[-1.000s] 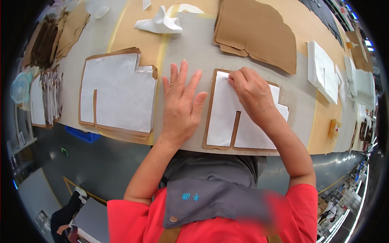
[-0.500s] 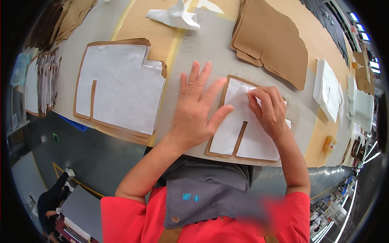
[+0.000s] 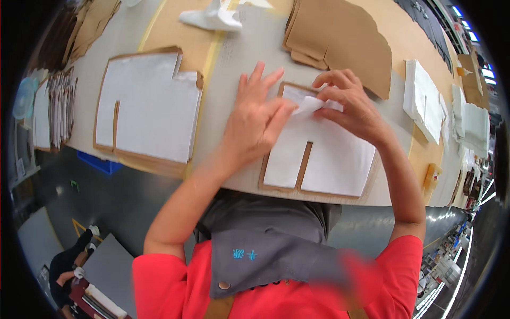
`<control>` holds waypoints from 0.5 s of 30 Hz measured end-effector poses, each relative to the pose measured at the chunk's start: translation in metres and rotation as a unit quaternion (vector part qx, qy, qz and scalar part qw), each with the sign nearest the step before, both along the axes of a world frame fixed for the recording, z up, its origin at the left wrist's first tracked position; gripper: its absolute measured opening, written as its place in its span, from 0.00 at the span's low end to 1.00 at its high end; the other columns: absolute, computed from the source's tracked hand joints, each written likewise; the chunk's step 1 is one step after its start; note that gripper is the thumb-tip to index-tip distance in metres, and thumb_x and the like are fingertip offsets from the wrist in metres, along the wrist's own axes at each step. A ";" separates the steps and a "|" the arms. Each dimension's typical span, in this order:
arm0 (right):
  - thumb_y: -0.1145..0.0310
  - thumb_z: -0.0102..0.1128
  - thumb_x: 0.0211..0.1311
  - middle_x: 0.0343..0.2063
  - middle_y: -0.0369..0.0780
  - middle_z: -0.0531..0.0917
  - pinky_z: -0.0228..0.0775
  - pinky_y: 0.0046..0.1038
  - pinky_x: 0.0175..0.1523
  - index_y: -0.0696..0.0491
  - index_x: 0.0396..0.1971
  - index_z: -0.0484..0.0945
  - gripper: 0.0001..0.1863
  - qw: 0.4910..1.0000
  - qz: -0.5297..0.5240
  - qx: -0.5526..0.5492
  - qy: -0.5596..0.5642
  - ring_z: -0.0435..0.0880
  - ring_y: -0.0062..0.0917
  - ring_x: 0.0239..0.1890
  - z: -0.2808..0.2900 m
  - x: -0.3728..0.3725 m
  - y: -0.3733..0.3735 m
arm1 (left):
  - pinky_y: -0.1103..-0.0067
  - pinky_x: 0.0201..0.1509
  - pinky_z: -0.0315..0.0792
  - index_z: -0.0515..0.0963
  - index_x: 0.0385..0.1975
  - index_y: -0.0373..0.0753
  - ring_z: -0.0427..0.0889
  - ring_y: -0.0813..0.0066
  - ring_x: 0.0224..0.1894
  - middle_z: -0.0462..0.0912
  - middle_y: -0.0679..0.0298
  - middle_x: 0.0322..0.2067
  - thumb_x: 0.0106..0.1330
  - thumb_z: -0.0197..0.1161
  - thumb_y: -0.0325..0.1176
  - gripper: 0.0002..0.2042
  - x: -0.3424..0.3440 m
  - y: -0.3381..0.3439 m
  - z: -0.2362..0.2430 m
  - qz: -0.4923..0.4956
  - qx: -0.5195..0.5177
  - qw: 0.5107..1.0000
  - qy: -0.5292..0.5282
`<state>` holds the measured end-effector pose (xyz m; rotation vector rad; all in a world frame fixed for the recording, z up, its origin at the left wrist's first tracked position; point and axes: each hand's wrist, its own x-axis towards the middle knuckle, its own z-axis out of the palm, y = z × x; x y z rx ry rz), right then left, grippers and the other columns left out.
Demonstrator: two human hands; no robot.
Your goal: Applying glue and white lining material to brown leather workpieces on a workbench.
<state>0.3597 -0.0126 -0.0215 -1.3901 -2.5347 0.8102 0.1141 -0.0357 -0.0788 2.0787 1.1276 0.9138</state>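
Note:
My left hand (image 3: 254, 121) reaches to the top left of a white slotted sheet (image 3: 334, 165) on a brown card backing (image 3: 263, 181). Its thumb and index finger come together at the sheet's lifted, curled corner, the other fingers stretched out. My right hand (image 3: 348, 106) bends over the same raised edge, thumb and index finger gripping it. To the left lies a similar pile of white slotted sheets (image 3: 149, 106) on brown card. Behind my hands rests a stack of curved brown cards (image 3: 340, 37).
A crumpled white piece (image 3: 210, 18) lies at the back, white stacks (image 3: 425, 98) at the right, brown pieces (image 3: 79, 32) and upright bundles (image 3: 58, 106) at the left, a yellow object (image 3: 431, 176) near the front edge. Below are a blue crate (image 3: 101, 162) and another person (image 3: 69, 266).
The sheet's top corner has been lifted and curled up. My left hand has moved from the bare table to that corner, and my right hand has shifted along the top edge.

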 end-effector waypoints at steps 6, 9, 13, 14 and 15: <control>0.70 0.72 0.46 0.51 0.30 0.80 0.60 0.38 0.61 0.47 0.27 0.78 0.10 0.984 0.047 0.167 -0.049 0.72 0.31 0.57 0.040 0.018 -0.072 | 0.56 0.77 0.42 0.87 0.41 0.52 0.53 0.51 0.74 0.68 0.58 0.66 0.58 0.71 0.44 0.12 -0.003 0.009 -0.004 -0.055 0.075 0.994 0.051; 0.72 0.71 0.44 0.48 0.33 0.84 0.59 0.42 0.65 0.45 0.27 0.77 0.11 0.982 0.040 0.174 -0.062 0.77 0.32 0.57 0.065 0.018 -0.129 | 0.56 0.77 0.43 0.87 0.42 0.53 0.54 0.52 0.74 0.68 0.60 0.66 0.56 0.73 0.46 0.14 -0.012 0.006 -0.007 -0.049 0.089 0.992 0.076; 0.69 0.67 0.52 0.45 0.45 0.85 0.63 0.47 0.66 0.51 0.36 0.79 0.11 0.991 -0.095 0.089 0.019 0.84 0.35 0.51 0.121 0.030 -0.227 | 0.57 0.77 0.43 0.87 0.42 0.54 0.55 0.53 0.74 0.68 0.61 0.66 0.55 0.74 0.45 0.15 -0.005 0.010 -0.006 -0.066 0.105 0.989 0.077; 0.68 0.66 0.54 0.47 0.50 0.84 0.64 0.49 0.65 0.56 0.40 0.80 0.14 0.990 -0.103 0.082 0.047 0.85 0.38 0.51 0.131 0.043 -0.247 | 0.58 0.77 0.43 0.87 0.43 0.55 0.55 0.53 0.74 0.69 0.61 0.66 0.55 0.74 0.45 0.15 -0.005 0.010 -0.006 -0.062 0.105 0.989 0.078; 0.68 0.66 0.54 0.47 0.50 0.84 0.64 0.49 0.65 0.56 0.40 0.80 0.14 0.990 -0.106 0.080 0.052 0.85 0.38 0.51 0.133 0.064 -0.271 | 0.58 0.77 0.44 0.87 0.43 0.55 0.55 0.54 0.74 0.69 0.61 0.66 0.55 0.74 0.45 0.15 -0.006 0.010 -0.006 -0.060 0.104 0.990 0.080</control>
